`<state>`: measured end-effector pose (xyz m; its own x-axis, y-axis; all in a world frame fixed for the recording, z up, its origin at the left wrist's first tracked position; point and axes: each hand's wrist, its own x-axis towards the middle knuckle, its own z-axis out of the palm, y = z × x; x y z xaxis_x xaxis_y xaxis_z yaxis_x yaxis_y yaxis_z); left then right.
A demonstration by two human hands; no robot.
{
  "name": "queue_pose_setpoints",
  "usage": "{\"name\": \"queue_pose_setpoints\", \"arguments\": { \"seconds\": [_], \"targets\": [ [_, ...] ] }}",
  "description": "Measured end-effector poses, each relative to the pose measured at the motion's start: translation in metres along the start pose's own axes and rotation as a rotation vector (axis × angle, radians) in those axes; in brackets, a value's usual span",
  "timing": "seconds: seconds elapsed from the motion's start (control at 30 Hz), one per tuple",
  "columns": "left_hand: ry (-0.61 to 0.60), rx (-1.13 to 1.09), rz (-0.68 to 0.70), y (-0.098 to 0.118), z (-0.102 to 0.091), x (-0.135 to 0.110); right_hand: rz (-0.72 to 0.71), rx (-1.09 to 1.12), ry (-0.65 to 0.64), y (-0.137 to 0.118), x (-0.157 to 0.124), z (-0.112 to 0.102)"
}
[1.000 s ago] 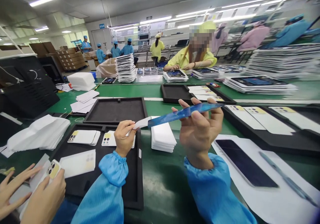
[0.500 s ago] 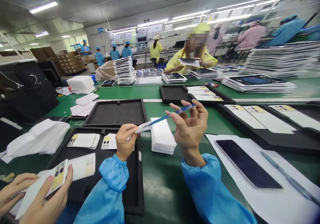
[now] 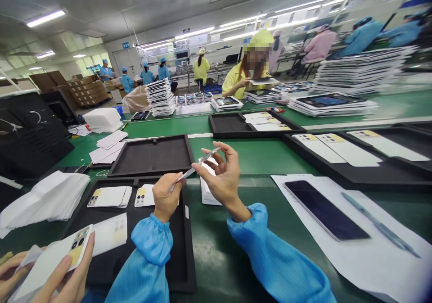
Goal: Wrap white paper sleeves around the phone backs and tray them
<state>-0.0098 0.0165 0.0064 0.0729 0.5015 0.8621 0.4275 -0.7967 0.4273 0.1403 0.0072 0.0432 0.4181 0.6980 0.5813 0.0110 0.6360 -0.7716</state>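
Co-worker's hands [image 3: 50,271]: at the near left corner, another person's hands hold a white phone back with camera holes [image 3: 72,249], partly wrapped in a white sheet.
Near tray [image 3: 182,267]: a black tray lies on the green table [image 3: 259,159] under the person's left forearm; it carries more white phone backs [image 3: 108,196] in its far left part.
Left hand [image 3: 166,196]: closed in a pinch, thumb and fingers gripping the near end of a thin strip [image 3: 195,168], above the far edge of the near tray.
Right hand [image 3: 222,179]: raised with the palm turned toward the camera, fingers curled loosely; thumb and fingertips pinch the far end of the thin strip.
Thin strip: seen edge-on, held in the air between the two hands, slanting up from left to right, clear of the table.
White stack [image 3: 207,195]: a small pile of white sheets on the table, just behind the right hand and partly hidden by it.
Dark phone [image 3: 326,210]: lies screen up on a white sheet [image 3: 371,258] to the right, with a long bluish film strip [image 3: 374,224] beside it.
Loose white sheets [image 3: 43,197]: heaped at the left, beside the near tray.
Empty tray [image 3: 153,154]: black, just beyond the near tray.
Far trays [image 3: 337,159]: black, holding white phone backs, to the right.
Across the table: a person in yellow [image 3: 243,75] sits behind stacks of trays [image 3: 357,73].
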Motion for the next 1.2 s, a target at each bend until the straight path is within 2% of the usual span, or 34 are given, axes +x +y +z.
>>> {"name": "queue_pose_setpoints", "arguments": {
  "seconds": [0.23,0.47,0.67,0.77,0.83,0.93,1.0,1.1,1.2],
  "targets": [
    [-0.027,-0.005,-0.125,0.007,-0.004,0.004,-0.019,-0.068,-0.102,0.017,-0.005,-0.002],
    [0.0,-0.049,-0.271,0.004,-0.01,0.005,-0.058,-0.072,-0.193,0.012,0.008,-0.013],
    [0.041,-0.069,-0.426,-0.001,-0.009,0.002,0.156,0.058,-0.152,0.012,0.014,-0.015],
    [0.127,-0.014,-0.42,-0.004,-0.007,0.003,0.278,0.13,-0.157,0.011,0.015,-0.014],
    [0.183,0.052,-0.343,-0.005,-0.008,0.005,0.335,0.181,-0.085,0.012,0.016,-0.013],
    [0.251,0.155,-0.208,-0.006,-0.012,0.007,0.356,0.276,0.146,0.016,0.022,-0.014],
    [0.326,0.209,-0.187,-0.007,-0.014,0.008,0.359,0.353,0.277,0.02,0.028,-0.017],
    [0.492,0.124,-0.331,-0.013,-0.015,0.007,0.378,0.474,0.391,0.024,0.037,-0.024],
    [0.624,-0.236,-0.618,-0.018,-0.012,0.007,0.408,0.587,0.438,0.026,0.042,-0.026]
  ]
}}
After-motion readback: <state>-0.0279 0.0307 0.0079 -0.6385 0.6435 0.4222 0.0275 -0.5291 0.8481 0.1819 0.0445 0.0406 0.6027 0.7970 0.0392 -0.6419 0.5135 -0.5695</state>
